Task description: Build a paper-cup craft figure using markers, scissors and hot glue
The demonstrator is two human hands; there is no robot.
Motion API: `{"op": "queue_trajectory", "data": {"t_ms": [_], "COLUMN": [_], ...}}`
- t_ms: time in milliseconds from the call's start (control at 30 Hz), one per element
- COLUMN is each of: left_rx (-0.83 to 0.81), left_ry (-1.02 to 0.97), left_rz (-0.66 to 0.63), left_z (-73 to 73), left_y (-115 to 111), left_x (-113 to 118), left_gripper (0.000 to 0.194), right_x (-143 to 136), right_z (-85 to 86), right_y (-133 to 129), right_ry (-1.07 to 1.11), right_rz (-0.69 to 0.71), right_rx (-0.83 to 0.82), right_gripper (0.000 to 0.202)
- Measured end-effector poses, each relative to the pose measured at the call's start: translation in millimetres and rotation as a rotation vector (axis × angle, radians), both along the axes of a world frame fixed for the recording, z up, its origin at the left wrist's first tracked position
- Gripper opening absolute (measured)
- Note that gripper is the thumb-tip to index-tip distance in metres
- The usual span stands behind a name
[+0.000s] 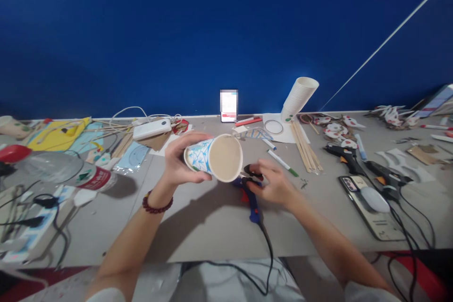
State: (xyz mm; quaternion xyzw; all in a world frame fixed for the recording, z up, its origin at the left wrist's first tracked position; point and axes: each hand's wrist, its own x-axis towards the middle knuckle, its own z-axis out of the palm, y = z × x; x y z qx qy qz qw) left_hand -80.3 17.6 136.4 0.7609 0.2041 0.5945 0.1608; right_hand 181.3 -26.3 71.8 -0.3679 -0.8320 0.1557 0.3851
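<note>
My left hand [179, 160] is wrapped round a paper cup [200, 155] with a blue leaf pattern, tilted on its side with one round end toward me. To the right of the cup, my right hand [271, 181] pinches a pair of scissors by its black handles [253, 170]; the blades point toward the cup's edge and are mostly hidden. Just below the scissors, a blue glue gun [254, 207] lies on the table with its cord running toward me.
A stack of cups [299, 99] and wooden sticks [306, 148] stand and lie at the back right. A bottle [71, 170] and power strip [42, 231] lie left. On the right are a phone [371, 212] and black glue guns [384, 177]. An upright phone [229, 104] leans on the blue wall.
</note>
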Motion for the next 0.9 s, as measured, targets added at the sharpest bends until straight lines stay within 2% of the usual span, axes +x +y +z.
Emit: {"op": "queue_trajectory", "data": {"t_ms": [200,533,700,900], "left_rx": [0.017,0.01,0.046,0.089], "left_ry": [0.042,0.002,-0.03,-0.056], "left_rz": [0.011,0.096,0.065,0.035], "left_z": [1.1,-1.5,-4.0,-6.0], "left_y": [-3.9,-7.8,-7.9,-6.3], "left_x": [-0.6,2.0,3.5,2.3], "left_gripper": [0.068,0.067,0.067,0.065], "right_x": [2.1,4.1,4.1,1.9], "right_z": [3.5,-0.4,-1.8,0.3], "right_y": [1.2,2.6,3.8,0.7], "right_ry": [-0.028,-0.051,-0.042,-0.029], "right_rz": [0.0,0.019,0.056,0.063], "right_rx": [0.05,0.03,0.068,0.031], "right_gripper": [0.019,0.016,0.014,0.016]}}
